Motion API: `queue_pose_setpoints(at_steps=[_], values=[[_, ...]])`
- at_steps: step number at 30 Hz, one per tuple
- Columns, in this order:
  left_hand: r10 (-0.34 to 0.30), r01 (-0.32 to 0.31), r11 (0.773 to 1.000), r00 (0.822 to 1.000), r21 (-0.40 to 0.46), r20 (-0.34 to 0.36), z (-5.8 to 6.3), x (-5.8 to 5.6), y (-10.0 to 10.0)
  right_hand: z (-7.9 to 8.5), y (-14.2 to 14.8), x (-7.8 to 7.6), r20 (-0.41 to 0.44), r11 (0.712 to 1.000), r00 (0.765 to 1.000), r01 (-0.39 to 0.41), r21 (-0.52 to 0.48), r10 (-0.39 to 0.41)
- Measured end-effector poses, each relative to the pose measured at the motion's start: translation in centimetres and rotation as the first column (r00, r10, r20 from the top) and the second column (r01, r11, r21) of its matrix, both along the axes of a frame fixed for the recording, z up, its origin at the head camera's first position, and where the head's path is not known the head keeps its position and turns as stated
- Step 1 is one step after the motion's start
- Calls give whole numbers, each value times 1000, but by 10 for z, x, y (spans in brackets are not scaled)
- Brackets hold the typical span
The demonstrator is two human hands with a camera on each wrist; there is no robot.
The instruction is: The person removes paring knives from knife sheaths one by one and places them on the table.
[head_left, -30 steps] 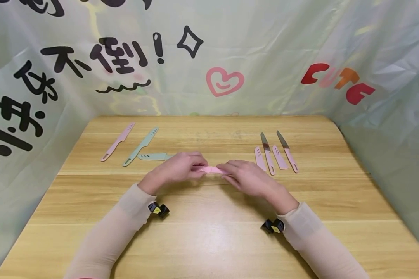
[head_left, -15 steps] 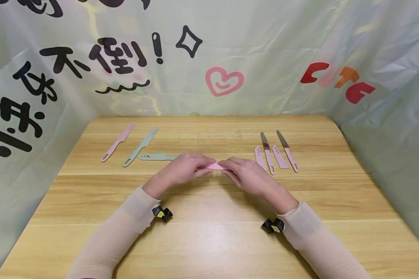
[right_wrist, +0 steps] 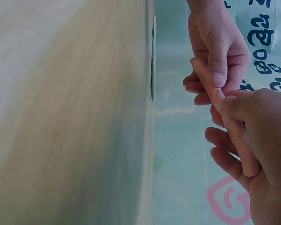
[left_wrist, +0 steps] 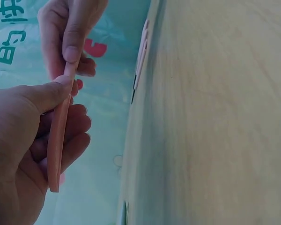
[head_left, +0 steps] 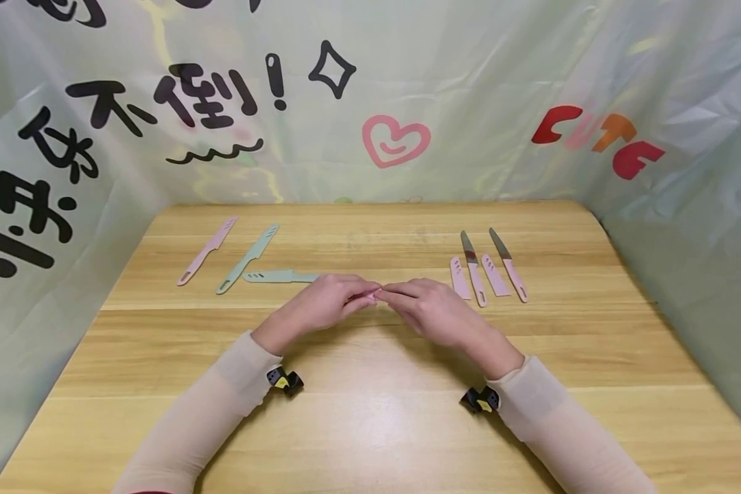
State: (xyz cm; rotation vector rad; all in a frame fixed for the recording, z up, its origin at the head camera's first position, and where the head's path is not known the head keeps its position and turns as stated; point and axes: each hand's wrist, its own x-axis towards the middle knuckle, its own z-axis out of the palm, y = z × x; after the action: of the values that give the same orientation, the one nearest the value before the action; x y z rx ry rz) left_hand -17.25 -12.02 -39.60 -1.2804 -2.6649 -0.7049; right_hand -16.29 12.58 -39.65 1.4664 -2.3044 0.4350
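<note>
Left wrist: one pink knife [left_wrist: 60,123], two grips [left_wrist: 21,133] [left_wrist: 75,30]

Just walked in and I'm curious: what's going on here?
A person's left hand and right hand both grip a pink knife, apparently sheathed, above the wooden table. To the left lie one pink covered knife and two green covered knives; to the right, two bare pink-handled knives and two loose pink sheaths.
</note>
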Motion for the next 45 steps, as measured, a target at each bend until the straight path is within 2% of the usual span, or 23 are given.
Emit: queue_pose_setpoints(at_steps=[3, 9, 15, 27, 31, 36, 45], values=[[10, -10, 1000, 1000, -4, 1, 2, 0, -2, 0, 1, -1, -4, 1000, 1000, -17, -5, 17], [16, -17, 999, 1000, -32, -22, 6, 1, -3, 2, 2, 0, -13, 1000, 1000, 3, 14, -3], [1, -2, 1000, 999, -27, -51, 7, 1, -1, 2, 2, -2, -52, 999, 998, 22, 27, -21], [-2, 1, 1000, 997, -19, -81, 6, 1, -3, 2, 1, -2, -44, 999, 999, 23, 38, -21], [-3, -2, 999, 992, -41, -122, 5, 1, -3, 2, 1, -2, -34, 998, 999, 27, 48, -26], [-17, 6, 998, 979, -55, -203, 3, 2, -3, 3, 2, -1, -30, 998, 999, 34, 60, -33], [-38, 25, 998, 965, -52, -259, 0, 3, -2, 2, 2, 0, -67, 997, 997, 31, 70, -26]])
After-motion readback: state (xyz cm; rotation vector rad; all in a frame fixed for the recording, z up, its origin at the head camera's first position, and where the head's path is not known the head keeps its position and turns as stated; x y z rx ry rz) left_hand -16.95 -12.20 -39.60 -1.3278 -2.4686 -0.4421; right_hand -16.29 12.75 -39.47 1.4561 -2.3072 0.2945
